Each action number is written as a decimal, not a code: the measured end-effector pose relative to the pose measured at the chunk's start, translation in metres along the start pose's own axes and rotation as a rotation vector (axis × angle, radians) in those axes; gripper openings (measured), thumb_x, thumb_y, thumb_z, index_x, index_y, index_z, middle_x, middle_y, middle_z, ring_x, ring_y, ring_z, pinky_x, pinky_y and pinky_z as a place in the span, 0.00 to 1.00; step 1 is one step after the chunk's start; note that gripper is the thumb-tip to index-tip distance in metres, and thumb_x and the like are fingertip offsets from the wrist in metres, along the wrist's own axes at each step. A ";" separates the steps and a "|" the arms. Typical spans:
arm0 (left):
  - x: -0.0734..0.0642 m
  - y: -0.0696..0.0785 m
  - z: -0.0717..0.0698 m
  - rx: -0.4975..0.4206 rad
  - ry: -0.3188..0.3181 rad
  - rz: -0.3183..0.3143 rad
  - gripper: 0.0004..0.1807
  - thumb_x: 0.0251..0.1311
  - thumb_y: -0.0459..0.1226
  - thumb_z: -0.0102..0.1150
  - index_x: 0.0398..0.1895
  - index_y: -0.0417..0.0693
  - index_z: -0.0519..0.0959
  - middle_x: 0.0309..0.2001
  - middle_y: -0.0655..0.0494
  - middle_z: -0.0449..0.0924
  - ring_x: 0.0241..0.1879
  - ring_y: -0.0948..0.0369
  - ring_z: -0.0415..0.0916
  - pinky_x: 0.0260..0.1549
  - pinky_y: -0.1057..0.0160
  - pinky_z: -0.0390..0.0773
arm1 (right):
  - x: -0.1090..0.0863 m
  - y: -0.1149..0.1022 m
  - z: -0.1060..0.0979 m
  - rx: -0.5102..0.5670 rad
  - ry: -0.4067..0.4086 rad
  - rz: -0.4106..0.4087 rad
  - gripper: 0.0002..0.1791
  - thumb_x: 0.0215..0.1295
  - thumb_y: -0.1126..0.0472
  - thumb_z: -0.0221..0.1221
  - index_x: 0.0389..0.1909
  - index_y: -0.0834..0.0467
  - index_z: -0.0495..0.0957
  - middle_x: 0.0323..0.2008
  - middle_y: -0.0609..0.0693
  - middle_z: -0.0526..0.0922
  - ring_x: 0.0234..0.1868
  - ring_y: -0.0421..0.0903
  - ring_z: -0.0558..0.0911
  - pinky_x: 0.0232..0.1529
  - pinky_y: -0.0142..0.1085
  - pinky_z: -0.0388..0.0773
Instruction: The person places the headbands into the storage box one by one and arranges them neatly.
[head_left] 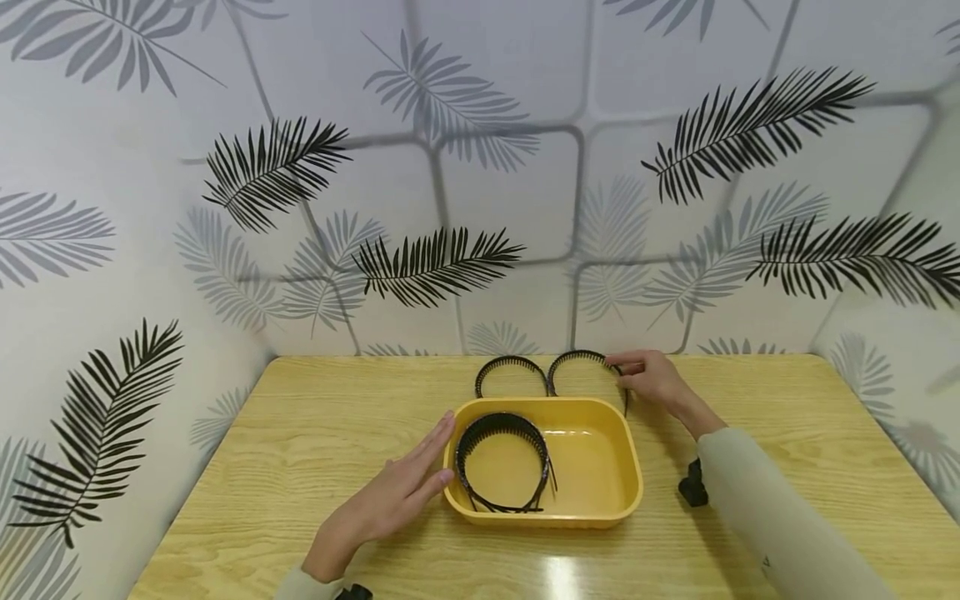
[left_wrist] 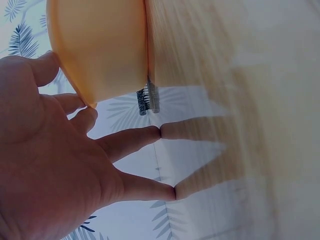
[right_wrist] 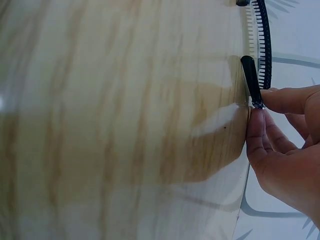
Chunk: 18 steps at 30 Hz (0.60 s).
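The right hand point(head_left: 652, 382) holds one black headband point(head_left: 579, 353) in narrow grip; the left hand point(head_left: 397, 496), fingers extended, touches the yellow tray point(head_left: 555, 520). Next probably calls for gentle lifting.

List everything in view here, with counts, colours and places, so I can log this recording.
tray: one, yellow, on the table
stacked headbands: several, exact count unclear, black, in the tray's left part
free headband: one, black, toothed, behind the tray
held headband: one, black, toothed, behind the tray, pinched by the right hand
table: one, pale wood, under the tray
backdrop: white-grey with black and grey leaves, behind the table
sleeves: two, pale, on the forearms
left hand: one, at the tray's left side
right hand: one, behind the tray's right end
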<state>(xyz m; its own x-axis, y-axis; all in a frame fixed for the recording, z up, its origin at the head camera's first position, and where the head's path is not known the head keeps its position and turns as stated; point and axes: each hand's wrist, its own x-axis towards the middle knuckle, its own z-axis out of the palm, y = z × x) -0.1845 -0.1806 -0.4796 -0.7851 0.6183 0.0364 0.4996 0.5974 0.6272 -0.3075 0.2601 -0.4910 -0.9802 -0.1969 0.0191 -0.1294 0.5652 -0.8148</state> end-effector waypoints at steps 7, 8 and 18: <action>0.000 0.000 -0.001 -0.008 0.004 0.000 0.37 0.83 0.48 0.40 0.85 0.55 0.38 0.84 0.58 0.34 0.80 0.51 0.40 0.56 0.14 0.45 | 0.002 0.003 0.000 -0.022 0.001 0.020 0.22 0.69 0.72 0.58 0.64 0.69 0.78 0.65 0.68 0.75 0.60 0.66 0.77 0.53 0.48 0.79; 0.000 0.000 -0.001 -0.010 0.005 0.002 0.37 0.83 0.48 0.40 0.85 0.55 0.38 0.84 0.57 0.34 0.80 0.51 0.40 0.56 0.14 0.45 | 0.002 0.003 0.000 -0.019 0.004 0.027 0.22 0.69 0.72 0.58 0.64 0.69 0.78 0.65 0.68 0.75 0.61 0.66 0.77 0.54 0.48 0.79; 0.000 0.000 -0.001 -0.011 -0.003 0.016 0.37 0.83 0.49 0.39 0.85 0.54 0.37 0.84 0.54 0.34 0.80 0.52 0.39 0.57 0.15 0.45 | -0.001 -0.002 -0.003 0.006 0.020 0.058 0.24 0.67 0.72 0.59 0.63 0.73 0.76 0.63 0.70 0.76 0.62 0.70 0.76 0.57 0.53 0.80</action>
<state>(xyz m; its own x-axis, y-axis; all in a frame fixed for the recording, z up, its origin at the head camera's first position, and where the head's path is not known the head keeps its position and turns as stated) -0.1853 -0.1814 -0.4787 -0.7759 0.6293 0.0441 0.5079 0.5817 0.6353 -0.3062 0.2615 -0.4874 -0.9888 -0.1482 -0.0165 -0.0718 0.5707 -0.8180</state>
